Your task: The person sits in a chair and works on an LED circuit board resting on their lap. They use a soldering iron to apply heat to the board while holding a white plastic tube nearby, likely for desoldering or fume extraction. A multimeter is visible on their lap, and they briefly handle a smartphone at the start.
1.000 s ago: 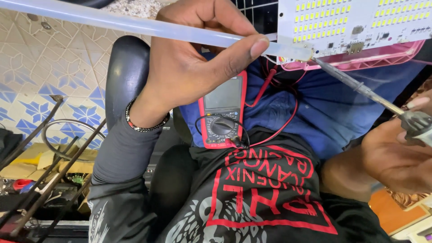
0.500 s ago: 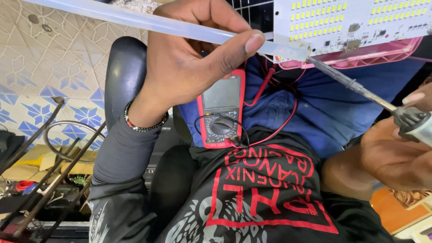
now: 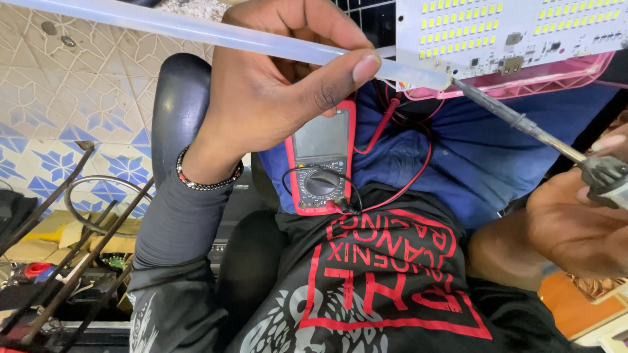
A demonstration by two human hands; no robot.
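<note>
My left hand (image 3: 275, 98) grips a long translucent white glue stick (image 3: 196, 33) between thumb and fingers; its end touches the lower edge of a white LED panel (image 3: 510, 26) in a pink frame (image 3: 523, 82). My right hand (image 3: 579, 222) holds a soldering iron (image 3: 517, 121) by its handle at the right edge. The iron's tip meets the end of the stick at the panel's edge.
A red multimeter (image 3: 320, 160) with red and black leads lies on my lap, on blue cloth (image 3: 484, 163). A black chair arm (image 3: 180, 108) is at left. Metal rods and clutter (image 3: 59, 261) lie on the tiled floor at lower left.
The view has shifted slightly. The stick's end and the iron's tip have stayed together at the panel's edge; both hands keep their grip.
</note>
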